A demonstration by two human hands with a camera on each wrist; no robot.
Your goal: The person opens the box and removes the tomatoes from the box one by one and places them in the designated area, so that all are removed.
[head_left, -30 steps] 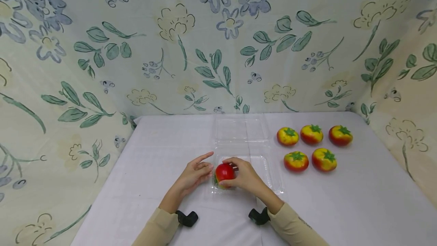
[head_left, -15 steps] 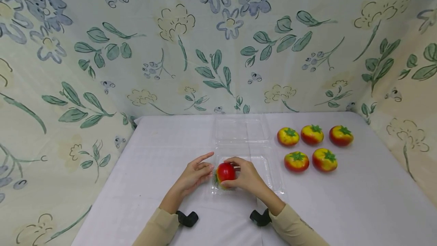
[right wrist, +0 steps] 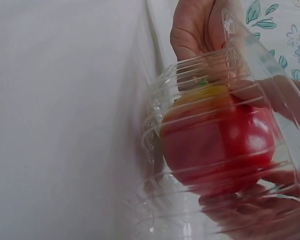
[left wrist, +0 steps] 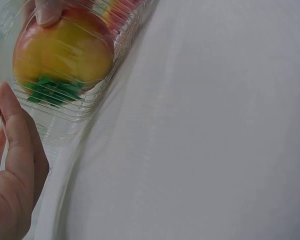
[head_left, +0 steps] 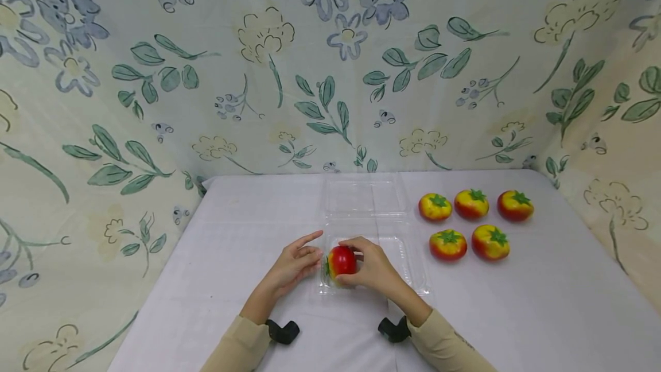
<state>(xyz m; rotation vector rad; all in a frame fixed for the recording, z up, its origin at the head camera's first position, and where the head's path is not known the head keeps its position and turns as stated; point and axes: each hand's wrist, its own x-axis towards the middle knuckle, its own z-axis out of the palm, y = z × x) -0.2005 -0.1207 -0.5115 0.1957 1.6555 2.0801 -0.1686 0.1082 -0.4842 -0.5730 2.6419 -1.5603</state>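
My right hand (head_left: pixel 370 266) grips a red and yellow persimmon (head_left: pixel 342 263) inside a clear plastic clamshell box (head_left: pixel 428 271), at its left front corner. The persimmon lies on its side, with its green leafy top (left wrist: pixel 55 91) toward the box's left wall. My left hand (head_left: pixel 294 266) is at that wall; in the left wrist view its fingertips (left wrist: pixel 9 97) meet on the rim and seem to pinch it. The index finger stretches forward. Through the ribbed plastic, the right wrist view shows the persimmon's glossy red side (right wrist: pixel 217 145) between the right hand's fingers.
Several more persimmons (head_left: pixel 448 244) stand in two rows to the right of the box, green tops upward. The box's lid (head_left: pixel 364 195) lies folded back toward the floral cloth (head_left: pixel 330 73). White cloth (head_left: pixel 232 205) covers the table. Both wrists carry black cameras (head_left: pixel 393 329).
The persimmon has turned a little in the right hand, its green top now facing further left and its red side shifted slightly right. Both hands stay almost where they were.
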